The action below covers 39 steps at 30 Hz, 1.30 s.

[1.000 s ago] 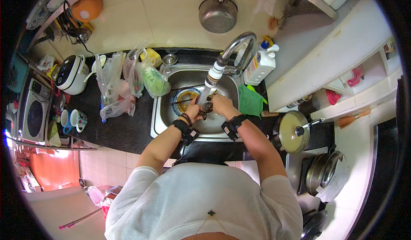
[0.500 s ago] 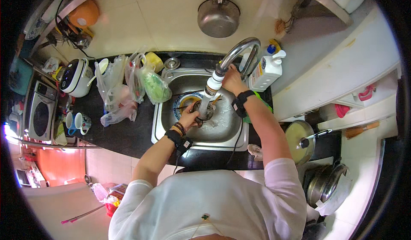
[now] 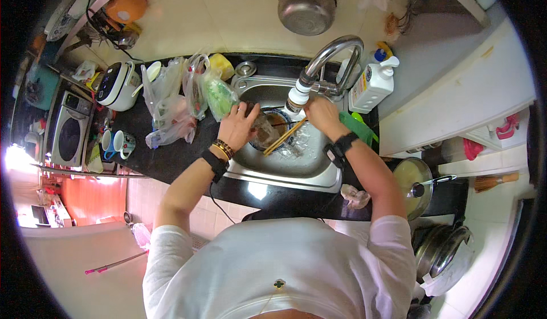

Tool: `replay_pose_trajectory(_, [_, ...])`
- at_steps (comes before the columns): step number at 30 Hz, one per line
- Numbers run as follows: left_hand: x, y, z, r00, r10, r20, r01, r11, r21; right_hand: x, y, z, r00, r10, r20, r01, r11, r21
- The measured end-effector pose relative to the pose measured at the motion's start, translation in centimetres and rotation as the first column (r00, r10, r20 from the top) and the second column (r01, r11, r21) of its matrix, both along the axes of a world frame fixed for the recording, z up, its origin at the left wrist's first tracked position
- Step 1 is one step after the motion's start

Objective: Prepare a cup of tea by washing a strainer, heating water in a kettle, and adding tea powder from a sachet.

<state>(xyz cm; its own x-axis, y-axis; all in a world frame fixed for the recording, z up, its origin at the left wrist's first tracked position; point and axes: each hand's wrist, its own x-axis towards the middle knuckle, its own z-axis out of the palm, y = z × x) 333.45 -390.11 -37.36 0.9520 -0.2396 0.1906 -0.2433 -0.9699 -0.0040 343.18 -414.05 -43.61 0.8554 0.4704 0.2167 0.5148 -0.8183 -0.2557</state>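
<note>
Washing under way at the sink (image 3: 319, 174): left hand (image 3: 238, 126), grip closed on a dark scrubbing pad (image 3: 263, 130), works over the bowl (image 3: 274, 126); right hand (image 3: 320, 115) clamps the chopsticks (image 3: 285, 136) beneath the faucet (image 3: 327, 60). Both look mid-scrub, rinsing seemingly left.

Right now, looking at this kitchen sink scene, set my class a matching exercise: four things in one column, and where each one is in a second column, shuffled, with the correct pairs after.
Column one:
1. chopsticks
2. white pump bottle
3. metal pot
4. two mugs

Column two:
A. hanging on the tiled wall above the tap
B. on the dark counter, left of the sink
C. in the right hand, over the sink
D. standing behind the sink, right of the tap

Pairs: 1-C, 2-D, 3-A, 4-B
</note>
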Motion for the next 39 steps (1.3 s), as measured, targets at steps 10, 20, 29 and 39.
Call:
replay_pose_trajectory(10, [-0.5,1.0,6.4,0.971,-0.211,0.11,0.178,0.951,0.253,-10.2,-1.4,5.9,0.883,0.106,-0.457,-0.025,0.983,0.181])
replay_pose_trajectory(20, [-2.4,5.1,-0.7,0.98,-0.2,-0.019,0.2,0.98,-0.019,-20.9,-6.2,-1.2,0.745,-0.648,-0.159,0.666,0.707,0.24])
replay_pose_trajectory(29, [-3.0,5.1,-4.4,0.982,-0.095,-0.161,-0.008,0.837,-0.547,-28.3,-9.4,-7.4,0.41,-0.9,-0.149,0.907,0.419,-0.035])
replay_pose_trajectory(39, [-9.0,0.5,-8.3,0.524,-0.73,-0.438,-0.814,-0.279,-0.509,-23.9,8.4,1.2,0.907,-0.066,-0.416,0.419,0.25,0.873])
